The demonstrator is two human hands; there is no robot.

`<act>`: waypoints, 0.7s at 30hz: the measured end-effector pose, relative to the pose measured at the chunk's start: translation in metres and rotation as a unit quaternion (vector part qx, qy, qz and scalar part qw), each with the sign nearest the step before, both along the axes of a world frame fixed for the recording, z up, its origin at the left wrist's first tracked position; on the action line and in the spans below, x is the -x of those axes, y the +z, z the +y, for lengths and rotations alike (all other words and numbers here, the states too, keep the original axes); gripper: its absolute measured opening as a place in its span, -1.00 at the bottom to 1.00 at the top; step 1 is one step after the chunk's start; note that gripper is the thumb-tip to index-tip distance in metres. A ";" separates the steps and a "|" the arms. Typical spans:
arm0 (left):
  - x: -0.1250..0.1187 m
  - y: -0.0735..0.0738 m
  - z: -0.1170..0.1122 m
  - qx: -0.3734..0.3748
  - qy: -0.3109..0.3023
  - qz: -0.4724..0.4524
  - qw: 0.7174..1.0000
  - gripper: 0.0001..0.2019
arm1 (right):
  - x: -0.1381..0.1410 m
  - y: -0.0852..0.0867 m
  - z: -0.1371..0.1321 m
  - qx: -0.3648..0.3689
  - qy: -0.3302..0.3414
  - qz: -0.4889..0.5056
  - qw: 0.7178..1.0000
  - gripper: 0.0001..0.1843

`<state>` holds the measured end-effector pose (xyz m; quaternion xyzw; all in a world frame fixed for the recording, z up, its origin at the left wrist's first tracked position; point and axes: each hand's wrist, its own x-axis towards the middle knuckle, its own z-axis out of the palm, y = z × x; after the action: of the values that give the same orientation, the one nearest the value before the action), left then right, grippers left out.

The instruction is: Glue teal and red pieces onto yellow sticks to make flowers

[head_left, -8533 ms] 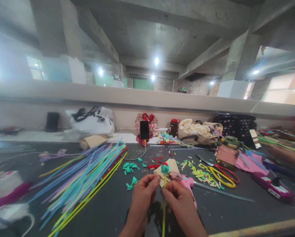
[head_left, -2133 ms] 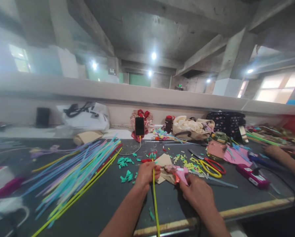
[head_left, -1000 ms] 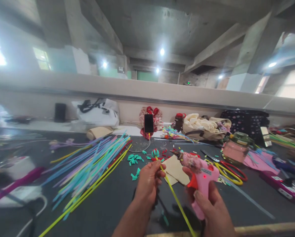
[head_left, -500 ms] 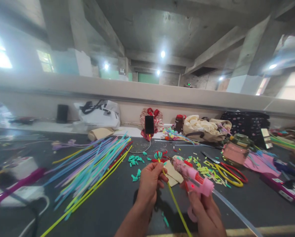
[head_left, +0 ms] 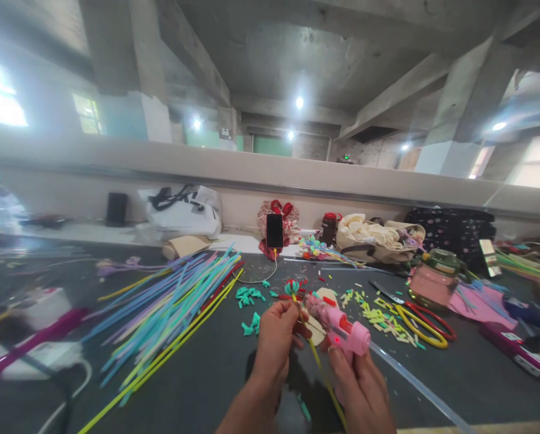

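Observation:
My left hand (head_left: 276,340) is closed, pinching a yellow pipe cleaner (head_left: 320,369) just below its top. A small teal and red flower head (head_left: 291,287) sits at that upper end. In my right hand (head_left: 360,383) is a pink hot glue gun (head_left: 349,334), its red light lit. The gun's nozzle points left at the stem, close to my left fingers; whether it touches cannot be made out. A long clear glue stick (head_left: 419,383) runs out of the gun's back toward the lower right. Behind the gun lies a beige piece (head_left: 314,328), partly hidden.
Long coloured pipe cleaners (head_left: 175,319) lie spread at left. Teal pieces (head_left: 251,325) and yellow cut bits (head_left: 383,316) are scattered midtable. Scissors (head_left: 421,325) lie at right, near a jar (head_left: 433,280). A phone (head_left: 274,231) stands at the back.
The glue gun has moved left and slightly down with my right hand, bringing its nozzle nearer the stem. My left hand keeps its pinch on the pipe cleaner.

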<state>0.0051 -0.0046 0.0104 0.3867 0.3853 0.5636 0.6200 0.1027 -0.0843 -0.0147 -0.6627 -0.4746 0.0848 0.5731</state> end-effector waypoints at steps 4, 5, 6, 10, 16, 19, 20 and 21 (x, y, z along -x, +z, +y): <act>0.000 0.000 -0.001 -0.005 -0.005 -0.001 1.000 -0.87 | 0.002 -0.003 0.002 0.008 -0.001 0.004 1.000 -0.52; 0.000 0.000 -0.002 -0.004 -0.008 -0.001 1.000 -0.87 | 0.003 -0.004 0.002 0.007 -0.001 0.003 1.000 -0.50; 0.001 0.000 -0.001 -0.003 -0.010 -0.001 1.000 -0.86 | 0.004 -0.006 0.003 0.005 0.000 0.002 1.000 -0.47; 0.001 -0.002 -0.001 -0.007 -0.016 -0.003 1.000 -0.82 | 0.005 -0.008 0.003 0.015 0.010 0.006 1.000 -0.41; 0.000 -0.003 -0.001 -0.010 -0.020 -0.005 1.000 -0.81 | 0.003 -0.010 0.006 0.004 0.037 -0.004 0.999 -0.49; -0.001 -0.002 -0.001 -0.007 -0.019 -0.005 1.000 -0.78 | 0.003 -0.008 0.007 -0.004 0.039 -0.004 0.999 -0.48; -0.001 -0.002 -0.001 -0.005 -0.019 -0.005 1.000 -0.77 | 0.004 -0.007 0.007 -0.003 0.037 -0.001 0.999 -0.48; -0.001 -0.002 -0.002 -0.004 -0.019 -0.006 1.000 -0.76 | 0.004 -0.005 0.008 0.000 0.034 0.003 0.999 -0.48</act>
<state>0.0058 -0.0062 0.0086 0.3934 0.3718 0.5557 0.6310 0.0983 -0.0765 -0.0200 -0.6458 -0.4952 0.1057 0.5714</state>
